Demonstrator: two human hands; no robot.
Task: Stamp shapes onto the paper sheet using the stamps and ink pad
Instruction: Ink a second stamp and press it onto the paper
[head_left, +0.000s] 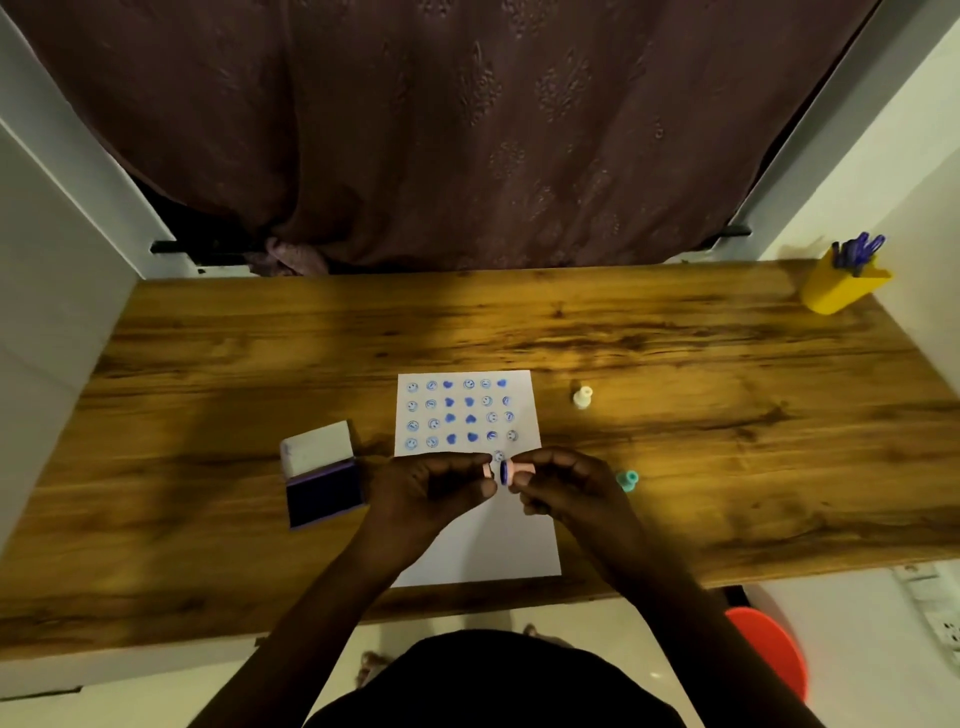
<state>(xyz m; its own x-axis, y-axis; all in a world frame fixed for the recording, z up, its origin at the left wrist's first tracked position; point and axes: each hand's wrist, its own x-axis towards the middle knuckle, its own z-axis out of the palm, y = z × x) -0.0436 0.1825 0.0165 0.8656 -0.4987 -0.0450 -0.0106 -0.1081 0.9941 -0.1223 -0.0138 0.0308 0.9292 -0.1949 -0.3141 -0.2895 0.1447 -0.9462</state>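
A white paper sheet (475, 540) lies on the wooden table (675, 364), its upper half covered with rows of blue smiley and heart prints. Above the middle of the sheet both hands meet. My right hand (563, 486) pinches a small pink stamp (514, 470) by its handle, the blue inked face turned left. My left hand (434, 486) grips a small pink piece (487, 471), maybe the stamp's cap, right against that face. An open ink pad (322, 491) with a dark blue pad and raised white lid sits left of the sheet.
A cream stamp (583, 397) stands right of the sheet, and a teal stamp (627, 480) lies close to my right hand. A yellow holder (839, 283) with purple pens sits at the far right corner. A curtain hangs behind the table.
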